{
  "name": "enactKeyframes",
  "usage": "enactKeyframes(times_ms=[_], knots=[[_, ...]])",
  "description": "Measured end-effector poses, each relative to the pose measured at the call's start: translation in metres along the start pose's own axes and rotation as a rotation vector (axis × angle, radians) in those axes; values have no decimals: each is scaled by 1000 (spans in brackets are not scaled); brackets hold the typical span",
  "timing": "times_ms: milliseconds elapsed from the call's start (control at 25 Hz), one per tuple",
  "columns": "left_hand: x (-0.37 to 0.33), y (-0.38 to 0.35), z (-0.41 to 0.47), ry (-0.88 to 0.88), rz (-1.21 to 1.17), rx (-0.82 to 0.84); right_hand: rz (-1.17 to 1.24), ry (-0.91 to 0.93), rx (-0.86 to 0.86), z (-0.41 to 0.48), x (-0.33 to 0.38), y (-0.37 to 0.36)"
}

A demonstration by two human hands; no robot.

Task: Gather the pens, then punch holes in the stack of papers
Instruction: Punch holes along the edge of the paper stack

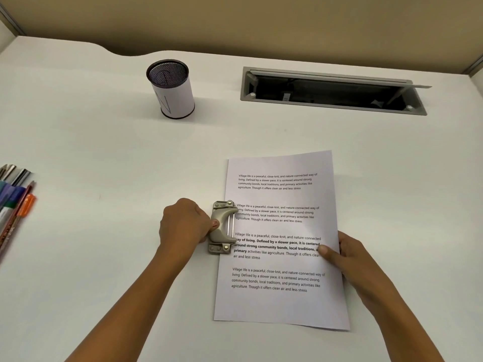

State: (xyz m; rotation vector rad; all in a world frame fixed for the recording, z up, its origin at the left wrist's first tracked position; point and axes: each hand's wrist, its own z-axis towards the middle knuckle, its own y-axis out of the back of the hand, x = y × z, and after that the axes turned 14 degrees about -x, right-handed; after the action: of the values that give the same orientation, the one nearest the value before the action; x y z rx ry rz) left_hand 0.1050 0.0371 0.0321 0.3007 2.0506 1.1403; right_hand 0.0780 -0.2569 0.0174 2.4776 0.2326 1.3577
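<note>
A stack of printed white papers (282, 304) lies on the desk in front of me. A grey metal hole punch (222, 227) sits over the middle of the stack's left edge. My left hand (183, 223) grips the punch from the left, thumb on its lever. The stack's right edge is pinched by my right hand (347, 254), thumb on top of the page. Several pens (15, 202) lie bunched at the left border of the head view, on the desk. A mesh pen cup (171, 88) wrapped in white paper stands upright at the back.
A white desk (104, 152) carries everything. An open grey cable tray (332, 91) is sunk into the desk at the back right. A beige partition wall (261, 22) runs behind the desk.
</note>
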Motion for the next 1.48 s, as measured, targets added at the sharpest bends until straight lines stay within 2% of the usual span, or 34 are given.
enactKeyframes(times_ms=[160,720,960,1200,1360,1480], knots=[[0,0,4,55,-60,34,4,-5,4,-2,2,0],[-6,13,-21,-104,-114,-69,94,-13,34,-9,6,3],[-7,15,-25,-91,-157,-80,90,-8,-107,-8,1,22],[-5,17,-29,-72,-202,-73,125,-16,-166,-13,-10,47],[-1,17,-34,-77,-163,-114,157,-7,-185,-17,-12,54],[2,14,-43,-141,-147,-214,165,14,-198,-20,-12,57]])
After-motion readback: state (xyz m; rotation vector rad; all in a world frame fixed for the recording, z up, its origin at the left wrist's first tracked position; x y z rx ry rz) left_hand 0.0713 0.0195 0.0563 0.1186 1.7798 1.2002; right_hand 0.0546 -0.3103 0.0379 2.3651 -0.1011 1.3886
